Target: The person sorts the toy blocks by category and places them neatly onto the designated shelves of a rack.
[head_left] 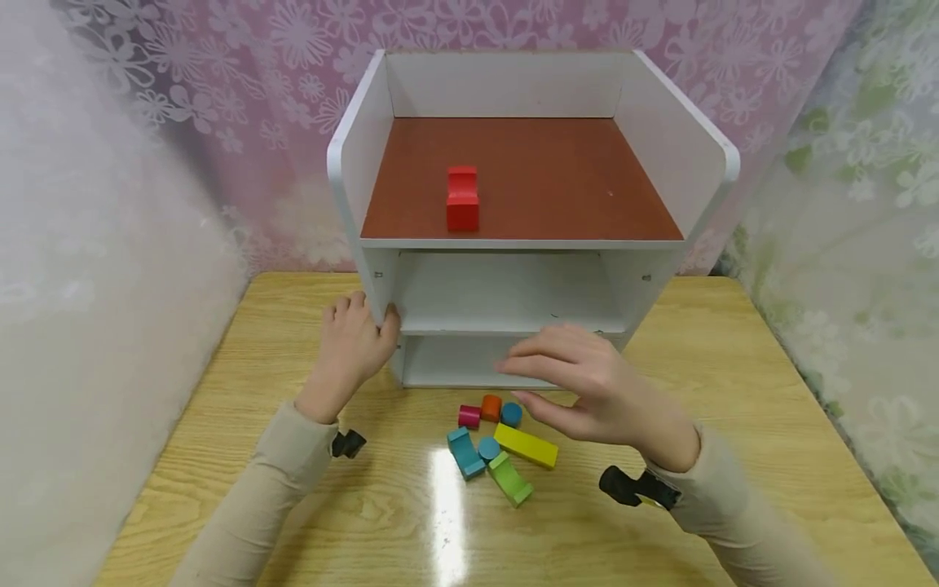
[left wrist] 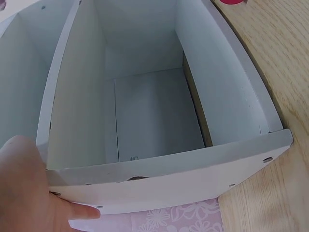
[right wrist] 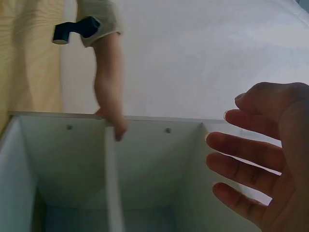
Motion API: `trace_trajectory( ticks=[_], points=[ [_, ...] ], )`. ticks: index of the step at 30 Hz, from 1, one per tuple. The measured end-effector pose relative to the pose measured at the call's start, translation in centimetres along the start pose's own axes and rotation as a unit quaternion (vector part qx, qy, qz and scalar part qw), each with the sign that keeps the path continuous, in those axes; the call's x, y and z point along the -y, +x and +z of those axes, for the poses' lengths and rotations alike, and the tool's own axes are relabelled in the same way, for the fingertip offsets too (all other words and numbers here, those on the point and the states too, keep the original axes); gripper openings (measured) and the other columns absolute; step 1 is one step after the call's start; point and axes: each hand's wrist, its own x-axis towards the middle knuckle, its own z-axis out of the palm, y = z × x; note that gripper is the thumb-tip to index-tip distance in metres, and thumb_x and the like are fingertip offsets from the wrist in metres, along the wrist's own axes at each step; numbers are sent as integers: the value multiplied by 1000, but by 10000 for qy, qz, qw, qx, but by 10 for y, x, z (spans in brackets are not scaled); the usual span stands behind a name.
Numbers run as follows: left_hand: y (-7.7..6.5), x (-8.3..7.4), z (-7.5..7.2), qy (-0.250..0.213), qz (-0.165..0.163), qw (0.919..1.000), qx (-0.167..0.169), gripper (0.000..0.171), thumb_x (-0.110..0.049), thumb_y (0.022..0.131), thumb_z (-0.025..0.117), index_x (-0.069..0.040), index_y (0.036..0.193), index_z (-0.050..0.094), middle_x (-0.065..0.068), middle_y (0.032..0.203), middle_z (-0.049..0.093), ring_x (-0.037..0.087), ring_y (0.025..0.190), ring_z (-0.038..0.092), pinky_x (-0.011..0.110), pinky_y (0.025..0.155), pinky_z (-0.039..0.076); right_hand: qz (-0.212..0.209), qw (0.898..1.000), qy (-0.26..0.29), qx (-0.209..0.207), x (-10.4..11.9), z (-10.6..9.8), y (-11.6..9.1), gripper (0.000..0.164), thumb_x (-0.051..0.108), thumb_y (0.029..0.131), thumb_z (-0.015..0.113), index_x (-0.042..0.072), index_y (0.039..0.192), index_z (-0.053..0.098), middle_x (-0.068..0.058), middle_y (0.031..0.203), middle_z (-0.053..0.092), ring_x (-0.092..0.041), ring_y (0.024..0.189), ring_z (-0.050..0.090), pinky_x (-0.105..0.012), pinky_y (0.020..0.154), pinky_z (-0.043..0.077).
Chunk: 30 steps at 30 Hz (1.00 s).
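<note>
White shelf unit [head_left: 506, 293] is standing upright on the counter [head_left: 734, 408] behind the loose blocks [head_left: 526, 446], and we are judging it stiff, fairly heavy and smooth, best held by the front edges of its side panels [head_left: 364, 147]. With our left hand [head_left: 354, 346] we are pinching the front edge of the left one, thumb inside and fingers outside, near the lower shelf board [head_left: 469, 332]. Our right hand [head_left: 583, 387] is hovering in front of the shelf unit, its grip loosely spread, fingers parted from thumb, holding nothing.
</note>
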Motion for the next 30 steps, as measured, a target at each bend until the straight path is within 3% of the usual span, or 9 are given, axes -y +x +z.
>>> trace_trajectory(
  ticks=[10,15,19,24,30],
  points=[
    [-1,-2,3,11,-3,10000,-48,59,-42,103,24,-1,135,51,25,117,55,49,113,46,60,96,32,773,9937,297,753,6,31,-66,25,25,99,60,12,119,68,1,115,66,-15,99,61,-29,87,48],
    [0,-2,3,-40,27,9999,-110,60,-43,103,23,-2,138,50,25,117,54,49,111,46,60,94,33,981,9887,392,1062,6,46,-90,28,24,94,68,16,120,67,1,119,64,-18,106,58,-33,92,46],
    [0,-1,3,-75,13,9999,-80,60,-42,103,24,-1,140,49,26,120,53,50,115,44,60,96,31,1218,9817,346,1421,8,57,-109,45,31,84,80,18,124,65,1,122,63,-19,112,55,-36,94,45],
    [-1,-1,2,-170,1,9998,-50,60,-41,103,24,-1,141,48,27,121,53,50,115,44,61,97,30,1607,9685,186,1891,12,67,-129,60,41,72,87,17,123,67,3,125,63,-18,120,52,-42,94,44],
    [-2,1,2,-163,-10,9998,-99,59,-42,103,24,-1,137,50,26,116,54,49,111,46,60,94,32,1765,9597,139,2184,10,77,-139,57,41,73,87,19,122,67,3,124,62,-21,122,50,-47,94,42]
  ],
)
